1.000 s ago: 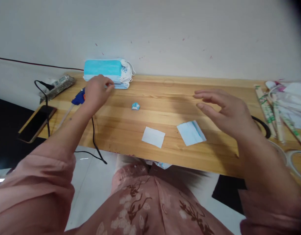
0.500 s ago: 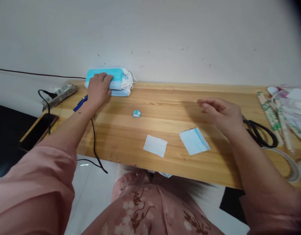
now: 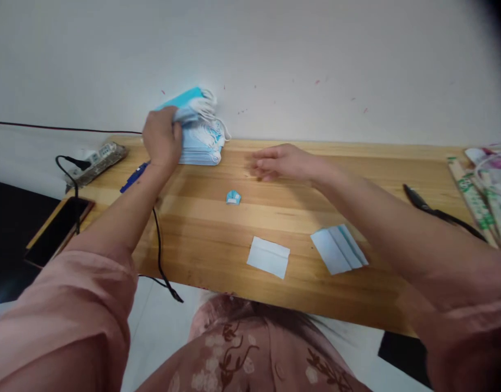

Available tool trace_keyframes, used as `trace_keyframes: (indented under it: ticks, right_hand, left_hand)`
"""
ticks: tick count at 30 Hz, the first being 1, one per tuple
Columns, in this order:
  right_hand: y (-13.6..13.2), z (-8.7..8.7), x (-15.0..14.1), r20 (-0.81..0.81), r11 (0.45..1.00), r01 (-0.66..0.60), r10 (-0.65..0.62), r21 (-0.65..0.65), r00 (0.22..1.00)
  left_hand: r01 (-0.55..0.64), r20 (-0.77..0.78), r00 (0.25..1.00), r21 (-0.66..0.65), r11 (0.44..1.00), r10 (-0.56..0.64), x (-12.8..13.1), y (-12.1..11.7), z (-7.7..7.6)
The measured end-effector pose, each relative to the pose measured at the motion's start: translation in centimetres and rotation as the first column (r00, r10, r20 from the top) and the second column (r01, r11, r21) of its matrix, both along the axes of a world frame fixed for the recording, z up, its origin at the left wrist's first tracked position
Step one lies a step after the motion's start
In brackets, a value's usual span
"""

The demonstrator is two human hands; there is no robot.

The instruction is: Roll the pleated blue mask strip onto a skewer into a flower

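My left hand (image 3: pixel 162 133) is closed on a blue face mask (image 3: pixel 185 99), lifted and tilted above the stack of face masks (image 3: pixel 199 149) by the wall. White ear loops dangle from its right end. My right hand (image 3: pixel 285 162) hovers over the table to the right of the stack, fingers apart and nothing in them. Below it lies a small folded blue piece (image 3: pixel 233 197). Nearer the front edge rest a white cut piece (image 3: pixel 268 257) and a pale blue pleated piece (image 3: pixel 339 249). Whether the left hand holds more than one mask I cannot tell.
Black scissors (image 3: pixel 427 207) lie at the right, beside green-and-white wrapped sticks (image 3: pixel 472 196). On the left are a power strip (image 3: pixel 97 162), a phone (image 3: pixel 58 228), a blue tool (image 3: pixel 134 177) and a black cable (image 3: pixel 158 250). The wall (image 3: pixel 295 65) bounds the table's back.
My left hand has raised the face mask off the stack. My right hand has moved left across the table towards the stack. The view has shifted slightly.
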State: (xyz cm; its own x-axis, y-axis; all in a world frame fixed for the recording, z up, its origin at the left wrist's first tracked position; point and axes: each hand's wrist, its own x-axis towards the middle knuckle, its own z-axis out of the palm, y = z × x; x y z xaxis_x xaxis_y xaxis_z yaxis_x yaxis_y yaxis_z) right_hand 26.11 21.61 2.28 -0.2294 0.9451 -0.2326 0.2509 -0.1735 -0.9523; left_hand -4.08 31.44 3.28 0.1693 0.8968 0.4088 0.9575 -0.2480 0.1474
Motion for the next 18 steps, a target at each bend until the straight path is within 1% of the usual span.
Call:
trace_keyframes:
  ticks: [2, 5, 8, 11, 14, 18]
  right_hand:
    - [1.4, -0.5, -2.5, -0.072, 0.997, 0.039, -0.044, -0.073, 0.996]
    - [3.3, -0.9, -5.3, -0.157, 0.987, 0.107, -0.125, -0.118, 0.98]
    - [5.2, -1.1, -7.3, -0.244, 0.98, 0.141, -0.173, -0.141, 0.954]
    - [6.6, -1.2, -8.8, -0.297, 0.977, 0.148, -0.189, -0.155, 0.936]
    - [6.7, -1.2, -10.1, -0.312, 0.976, 0.141, -0.188, -0.168, 0.931]
    - [5.9, -1.5, -10.6, -0.315, 0.987, 0.057, -0.102, -0.148, 0.944]
  left_hand:
    - [0.093, -0.047, 0.994, -0.06, 0.994, -0.096, 0.1, -0.1, -0.3]
    - [0.169, -0.063, 0.982, -0.097, 0.981, -0.176, -0.2, -0.5, -0.1]
    - [0.202, -0.052, 0.977, -0.1, 0.974, -0.207, -0.6, -0.5, 0.5]
    - [0.231, -0.026, 0.972, -0.094, 0.968, -0.235, -0.8, -0.4, 0.7]
    - [0.241, -0.007, 0.97, -0.075, 0.968, -0.242, -1.3, -0.3, 0.5]
    - [0.282, -0.031, 0.958, -0.073, 0.957, -0.285, -2.8, 0.2, -0.1]
